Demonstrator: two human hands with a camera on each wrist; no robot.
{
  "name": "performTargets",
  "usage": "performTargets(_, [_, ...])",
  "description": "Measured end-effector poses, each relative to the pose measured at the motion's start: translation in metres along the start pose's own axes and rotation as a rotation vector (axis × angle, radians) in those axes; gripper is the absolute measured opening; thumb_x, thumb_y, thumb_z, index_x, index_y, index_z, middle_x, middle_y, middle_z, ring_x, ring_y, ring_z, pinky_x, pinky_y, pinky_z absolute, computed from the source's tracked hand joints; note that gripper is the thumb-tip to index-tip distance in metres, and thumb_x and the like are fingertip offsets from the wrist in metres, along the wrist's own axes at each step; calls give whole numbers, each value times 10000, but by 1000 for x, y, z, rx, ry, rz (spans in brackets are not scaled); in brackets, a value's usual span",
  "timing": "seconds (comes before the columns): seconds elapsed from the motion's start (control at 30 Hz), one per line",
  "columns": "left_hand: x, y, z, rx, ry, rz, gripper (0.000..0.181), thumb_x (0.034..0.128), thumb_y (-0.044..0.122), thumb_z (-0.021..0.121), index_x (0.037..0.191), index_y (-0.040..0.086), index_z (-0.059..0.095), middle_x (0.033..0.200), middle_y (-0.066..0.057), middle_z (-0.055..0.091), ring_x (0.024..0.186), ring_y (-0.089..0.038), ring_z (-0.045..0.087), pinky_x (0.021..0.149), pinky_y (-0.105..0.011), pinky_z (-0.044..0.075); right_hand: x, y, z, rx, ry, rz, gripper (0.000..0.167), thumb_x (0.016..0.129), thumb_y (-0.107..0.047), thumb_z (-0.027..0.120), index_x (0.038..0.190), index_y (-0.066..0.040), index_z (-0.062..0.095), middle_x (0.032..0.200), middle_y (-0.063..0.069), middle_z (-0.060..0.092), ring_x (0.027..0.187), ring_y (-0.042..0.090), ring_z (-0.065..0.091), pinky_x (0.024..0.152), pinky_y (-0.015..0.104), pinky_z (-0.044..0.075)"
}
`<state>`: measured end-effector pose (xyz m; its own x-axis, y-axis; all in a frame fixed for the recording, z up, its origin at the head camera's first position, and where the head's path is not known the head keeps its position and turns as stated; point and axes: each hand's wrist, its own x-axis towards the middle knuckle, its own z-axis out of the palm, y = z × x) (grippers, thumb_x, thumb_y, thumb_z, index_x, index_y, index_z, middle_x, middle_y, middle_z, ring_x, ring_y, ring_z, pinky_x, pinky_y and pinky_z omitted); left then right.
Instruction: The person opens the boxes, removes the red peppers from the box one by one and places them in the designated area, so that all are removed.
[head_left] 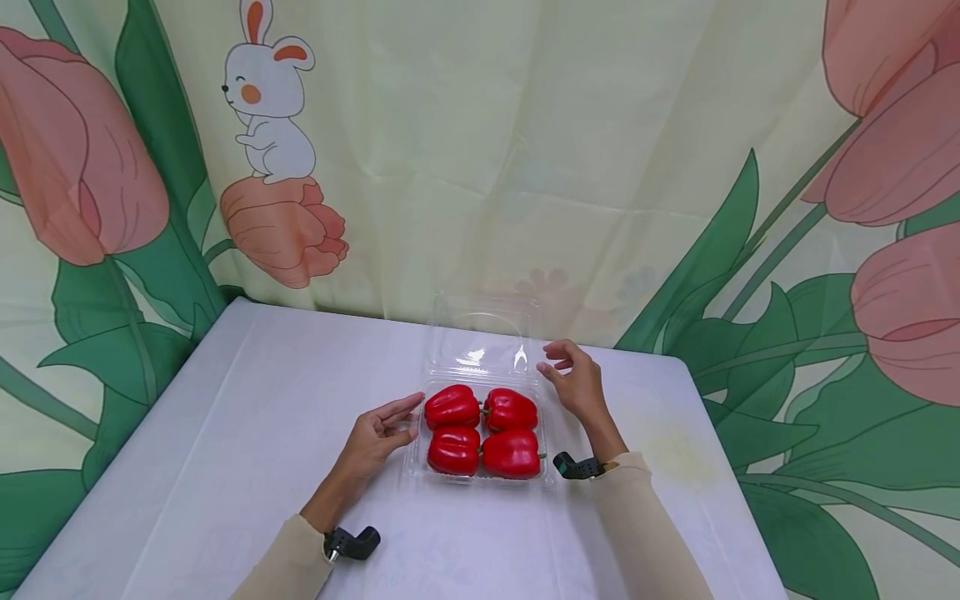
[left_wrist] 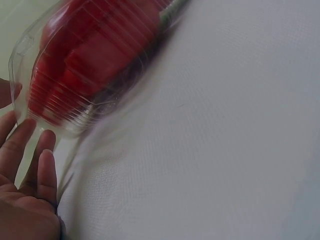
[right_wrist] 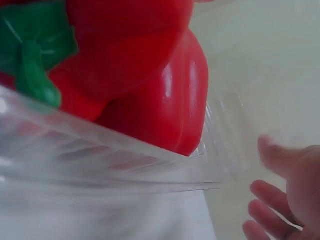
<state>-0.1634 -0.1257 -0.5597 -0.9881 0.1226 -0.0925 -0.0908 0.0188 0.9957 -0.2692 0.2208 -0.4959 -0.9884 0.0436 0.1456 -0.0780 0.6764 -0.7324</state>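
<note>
My left hand (head_left: 371, 437) could pass leftward over the desk (head_left: 225, 433); rightward the clear box (head_left: 417, 468) blocks me, and behind its 4 peppers (head_left: 512, 454), the open lid (head_left: 480, 337).

White table (head_left: 225, 433), pale tulip-print curtain (head_left: 465, 150), cartoon rabbit (head_left: 277, 108)

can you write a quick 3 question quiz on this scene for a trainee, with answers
1. How many red peppers lie in the clear plastic box?
2. Fill in the gap: in the head view, the hand nearer the lid is the ____ hand.
3. True or false: the lid is closed over the red peppers.

Key
1. Four.
2. Right: the right hand is beside the lid, while the left hand is at the left side of the box.
3. False: the lid stands open at the far side of the box.
</note>
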Motion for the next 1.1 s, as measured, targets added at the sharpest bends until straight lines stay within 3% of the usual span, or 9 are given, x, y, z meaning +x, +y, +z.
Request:
performTargets(0.17, [-1,2,0,1,0,2,559,975,74,756,1504,193,618,1509,-18,656,1290,-254,611,946,-163,546,-9,-4,-5,1,32,-34,483,941,-388,814,1359,-205,654,1341,102,721,1146,301,686,952,481,627])
performTargets(0.33, [-1,3,0,-4,-5,6,563,977,76,754,1511,184,610,1522,-24,644,1304,-270,605,951,-159,545,-20,-12,-11,27,36,-72,582,910,-441,834,1405,-225,617,1376,71,702,1180,279,672,991,479,605])
performTargets(0.7, [-1,3,0,-6,-4,5,560,976,77,756,1507,185,615,1521,-27,645,1295,-265,607,943,-159,546,-55,-29,-17,98,-10,-128,687,860,-355,893,1457,-234,574,1452,35,653,1271,273,631,1083,580,535])
performTargets(1.1, [-2,3,1,8,6,8,565,977,72,753,1516,156,603,1539,-58,626,1251,-184,625,941,-153,544,-94,-34,-11,97,-40,-159,813,765,-294,960,1474,-229,568,1469,36,615,1293,290,607,1040,616,553])
